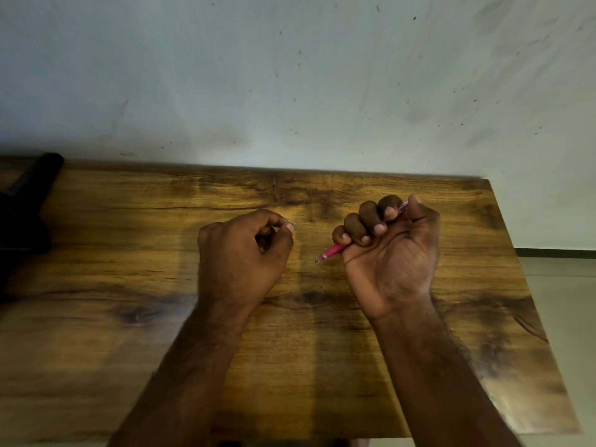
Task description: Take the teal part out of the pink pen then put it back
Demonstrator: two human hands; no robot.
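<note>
Pink pen (335,250) sits in the right hand (388,253), fingers wrapped round it, tip toward the left hand (240,253), whose fingers pinch the teal part (292,224) apart from it, above the wooden surface (129,285).

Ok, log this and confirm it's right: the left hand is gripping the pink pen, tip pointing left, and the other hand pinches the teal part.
Wrong on the hands. In the head view the right hand grips the pink pen, tip pointing left, while the left hand pinches the teal part. The rest stands.
</note>
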